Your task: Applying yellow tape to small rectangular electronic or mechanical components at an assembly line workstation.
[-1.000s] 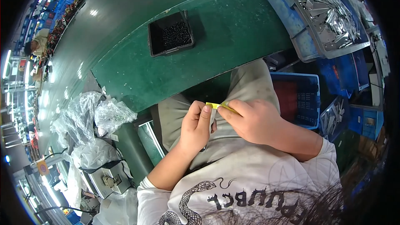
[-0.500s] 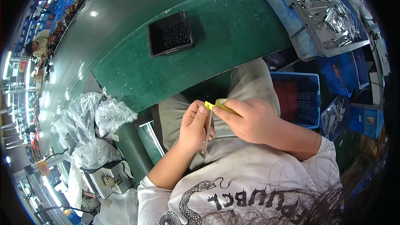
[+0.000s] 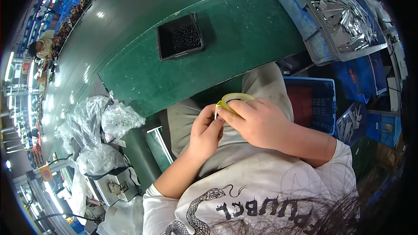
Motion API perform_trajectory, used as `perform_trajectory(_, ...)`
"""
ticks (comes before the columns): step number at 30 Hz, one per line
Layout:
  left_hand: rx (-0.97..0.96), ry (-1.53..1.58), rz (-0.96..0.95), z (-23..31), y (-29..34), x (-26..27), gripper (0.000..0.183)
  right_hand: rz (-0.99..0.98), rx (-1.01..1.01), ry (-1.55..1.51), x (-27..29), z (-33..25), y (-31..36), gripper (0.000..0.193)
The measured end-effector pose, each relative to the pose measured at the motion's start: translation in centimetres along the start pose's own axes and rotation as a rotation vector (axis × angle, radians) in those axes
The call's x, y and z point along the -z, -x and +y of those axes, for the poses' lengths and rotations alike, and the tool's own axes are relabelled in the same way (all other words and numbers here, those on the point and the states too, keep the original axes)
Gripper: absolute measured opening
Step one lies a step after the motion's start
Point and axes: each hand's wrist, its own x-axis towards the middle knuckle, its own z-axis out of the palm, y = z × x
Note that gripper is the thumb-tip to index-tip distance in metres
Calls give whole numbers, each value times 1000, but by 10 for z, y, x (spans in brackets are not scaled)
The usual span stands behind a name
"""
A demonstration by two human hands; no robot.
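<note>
Above my lap, my left hand [image 3: 204,134] is closed around a thin metal strip [image 3: 215,112], which shows only as a narrow edge between thumb and fingers. My right hand [image 3: 263,124] grips a roll of yellow tape [image 3: 237,96], its fingers inside and against the ring. The tape's yellow end meets the top of the strip, where the fingertips of both hands come close together. Most of the strip is hidden by my left hand.
A black bin [image 3: 179,55] of small dark parts stands on the green table [image 3: 239,30]. At the right are a blue-grey crate [image 3: 324,56] of metal pieces and a lower blue crate [image 3: 334,104]. Plastic bags [image 3: 98,159] lie at the left; a person [image 3: 43,45] sits far left.
The tape roll has tilted up, so its ring now shows more. The metal strip has turned, and its lower length is no longer visible below my left hand.
</note>
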Motion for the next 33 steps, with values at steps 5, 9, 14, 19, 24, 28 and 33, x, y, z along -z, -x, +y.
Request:
perform_trajectory(5, -279, 78, 36, -2, -1, -15, 13, 41, 12, -28, 3, -3, -5, 38)
perform_trajectory(9, -503, 6, 83, -10, -2, -15, 13, 55, 32, -30, 4, -4, -6, 39)
perform_trajectory(14, -527, 24, 21, -17, -4, -9, 13, 10, -6, -137, 9, 0, -6, 39)
perform_trajectory(19, -490, 32, 19, -5, -6, -7, 20, 23, 17, -163, 13, 0, -11, 37)
perform_trajectory(24, -539, -152, 75, 7, -26, 6, 18, -11, 16, -97, 15, 9, -23, 32)
perform_trajectory(28, -536, -235, 77, 28, -40, 4, 15, 32, 32, -71, 15, 21, -41, 32)
perform_trajectory(33, -480, -260, 137, 48, -63, 9, 19, 3, 31, 17, 14, 36, -66, 35)
